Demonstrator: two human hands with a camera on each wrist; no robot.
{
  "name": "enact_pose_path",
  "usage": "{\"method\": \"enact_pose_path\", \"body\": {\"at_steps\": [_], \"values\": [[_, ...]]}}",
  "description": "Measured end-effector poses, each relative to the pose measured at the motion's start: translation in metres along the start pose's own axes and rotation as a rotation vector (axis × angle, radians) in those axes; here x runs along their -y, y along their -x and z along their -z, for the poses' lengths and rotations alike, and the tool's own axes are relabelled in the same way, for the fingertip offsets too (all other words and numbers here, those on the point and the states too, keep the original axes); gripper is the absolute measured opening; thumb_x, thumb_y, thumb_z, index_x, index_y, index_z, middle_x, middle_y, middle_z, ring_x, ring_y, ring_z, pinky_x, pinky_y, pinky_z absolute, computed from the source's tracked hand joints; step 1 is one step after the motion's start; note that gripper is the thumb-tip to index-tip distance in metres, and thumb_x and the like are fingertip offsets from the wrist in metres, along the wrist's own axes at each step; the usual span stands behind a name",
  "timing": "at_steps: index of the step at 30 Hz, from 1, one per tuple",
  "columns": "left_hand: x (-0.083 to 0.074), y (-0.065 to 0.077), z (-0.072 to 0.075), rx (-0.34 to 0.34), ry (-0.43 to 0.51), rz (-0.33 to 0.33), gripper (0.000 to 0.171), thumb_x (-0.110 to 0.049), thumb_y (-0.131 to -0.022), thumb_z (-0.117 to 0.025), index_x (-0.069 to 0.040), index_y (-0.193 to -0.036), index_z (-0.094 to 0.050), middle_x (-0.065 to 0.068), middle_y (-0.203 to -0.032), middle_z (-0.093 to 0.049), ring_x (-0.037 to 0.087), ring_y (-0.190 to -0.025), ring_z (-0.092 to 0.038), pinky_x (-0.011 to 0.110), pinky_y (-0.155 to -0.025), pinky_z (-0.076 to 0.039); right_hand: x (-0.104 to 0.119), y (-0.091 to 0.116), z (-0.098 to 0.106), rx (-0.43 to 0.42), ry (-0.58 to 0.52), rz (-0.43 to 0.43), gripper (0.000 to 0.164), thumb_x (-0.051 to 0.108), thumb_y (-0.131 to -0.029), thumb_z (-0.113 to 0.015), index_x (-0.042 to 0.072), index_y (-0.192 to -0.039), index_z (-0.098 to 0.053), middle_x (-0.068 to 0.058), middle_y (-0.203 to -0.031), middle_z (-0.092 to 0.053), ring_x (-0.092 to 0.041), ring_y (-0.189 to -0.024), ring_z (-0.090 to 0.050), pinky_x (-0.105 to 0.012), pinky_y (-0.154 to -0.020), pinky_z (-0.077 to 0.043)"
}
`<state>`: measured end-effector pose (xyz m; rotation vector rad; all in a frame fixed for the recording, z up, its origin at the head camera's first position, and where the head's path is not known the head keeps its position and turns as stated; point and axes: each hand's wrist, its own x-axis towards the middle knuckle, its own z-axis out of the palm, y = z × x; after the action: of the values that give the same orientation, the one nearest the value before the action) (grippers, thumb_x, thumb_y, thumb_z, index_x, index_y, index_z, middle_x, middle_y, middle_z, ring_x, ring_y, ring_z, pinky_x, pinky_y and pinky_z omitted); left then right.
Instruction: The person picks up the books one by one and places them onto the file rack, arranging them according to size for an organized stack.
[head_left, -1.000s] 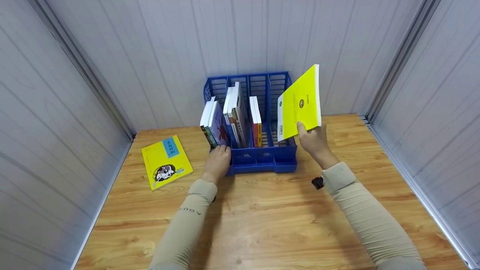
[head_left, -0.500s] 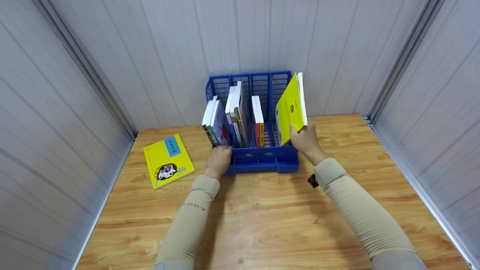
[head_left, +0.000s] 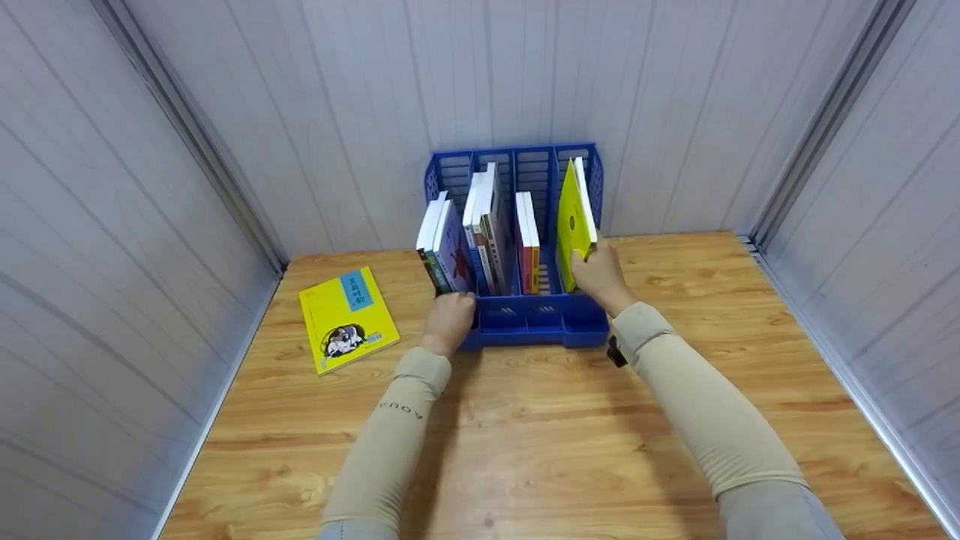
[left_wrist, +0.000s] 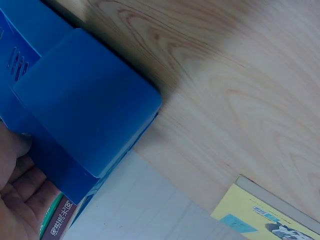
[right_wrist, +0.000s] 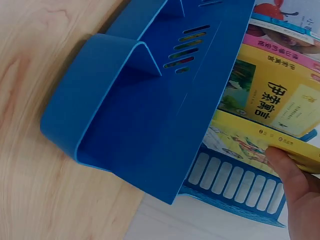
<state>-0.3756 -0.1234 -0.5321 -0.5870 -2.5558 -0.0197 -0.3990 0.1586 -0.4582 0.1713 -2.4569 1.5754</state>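
A blue book rack (head_left: 506,322) with upright compartments stands against the back wall. My right hand (head_left: 604,277) grips a yellow book (head_left: 572,225) by its spine edge, thumb on one cover. That book stands upright, slightly tilted, inside the rightmost compartment. In the right wrist view, the thumb lies on the yellow book (right_wrist: 260,140). My left hand (head_left: 448,319) holds the rack's front edge at its left corner. The left wrist view has the thumb and fingers of the left hand (left_wrist: 17,185) round the rim of the rack (left_wrist: 90,100).
Several books fill the other compartments: a purple-covered one (head_left: 455,247) at left, taller ones (head_left: 491,232) beside it, and thin red and orange ones (head_left: 529,247). Another yellow book (head_left: 349,321) lies flat on the wooden table (head_left: 525,442), left of the rack. Panel walls surround the table.
My right hand has moved left and lowered the yellow book into the rightmost compartment, turning it from face-on to nearly edge-on. My left hand stays on the rack's front corner.
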Motion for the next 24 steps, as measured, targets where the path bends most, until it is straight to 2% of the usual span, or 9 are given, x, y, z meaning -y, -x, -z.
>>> {"method": "enact_pose_path", "body": {"at_steps": [3,5,12,18,24], "values": [[0.0,0.0,0.0,0.011,0.008,0.005,0.014,0.003,-0.094,-0.064,0.0,-0.086,-0.075,0.017,-0.082,-0.079,0.035,-0.072,-0.078,0.048,-0.065,-0.063,0.0,-0.006,-0.002,0.012,0.016,-0.015,0.051,0.009,-0.105,-0.05,-0.005,-0.154,-0.052,-0.031,-0.141,-0.066,-0.038,-0.11,-0.069,-0.04,-0.081,-0.057],[0.0,0.0,0.0,0.006,0.012,0.007,0.014,0.003,-0.094,-0.064,0.0,-0.086,-0.075,0.017,-0.082,-0.078,0.035,-0.071,-0.077,0.048,-0.065,-0.063,0.0,-0.01,-0.003,0.024,0.021,-0.026,0.05,0.009,-0.105,-0.05,-0.006,-0.154,-0.051,-0.033,-0.14,-0.066,-0.038,-0.107,-0.068,-0.042,-0.08,-0.056],[-0.001,0.0,0.002,-0.029,0.019,0.004,0.015,0.003,-0.093,-0.064,0.0,-0.083,-0.074,0.016,-0.079,-0.077,0.035,-0.069,-0.077,0.048,-0.063,-0.062,-0.003,-0.023,-0.008,0.035,0.084,-0.006,0.05,0.006,-0.102,-0.047,-0.008,-0.15,-0.052,-0.033,-0.135,-0.068,-0.037,-0.108,-0.067,-0.043,-0.085,-0.056],[0.0,-0.001,0.0,-0.025,0.008,0.001,0.016,0.004,-0.094,-0.064,0.0,-0.082,-0.074,0.016,-0.078,-0.077,0.034,-0.069,-0.077,0.048,-0.062,-0.062,-0.009,-0.029,-0.013,0.037,0.122,-0.015,0.046,0.005,-0.099,-0.048,-0.009,-0.141,-0.058,-0.028,-0.117,-0.07,-0.031,-0.091,-0.062,-0.035,-0.073,-0.049],[0.002,-0.002,-0.003,0.036,-0.016,-0.003,0.017,0.001,-0.097,-0.062,-0.001,-0.089,-0.077,0.016,-0.084,-0.079,0.034,-0.073,-0.078,0.048,-0.066,-0.064,-0.013,-0.034,-0.017,0.037,0.191,-0.066,0.042,0.006,-0.099,-0.05,-0.009,-0.136,-0.059,-0.022,-0.102,-0.067,-0.027,-0.077,-0.057,-0.031,-0.063,-0.045]]}}
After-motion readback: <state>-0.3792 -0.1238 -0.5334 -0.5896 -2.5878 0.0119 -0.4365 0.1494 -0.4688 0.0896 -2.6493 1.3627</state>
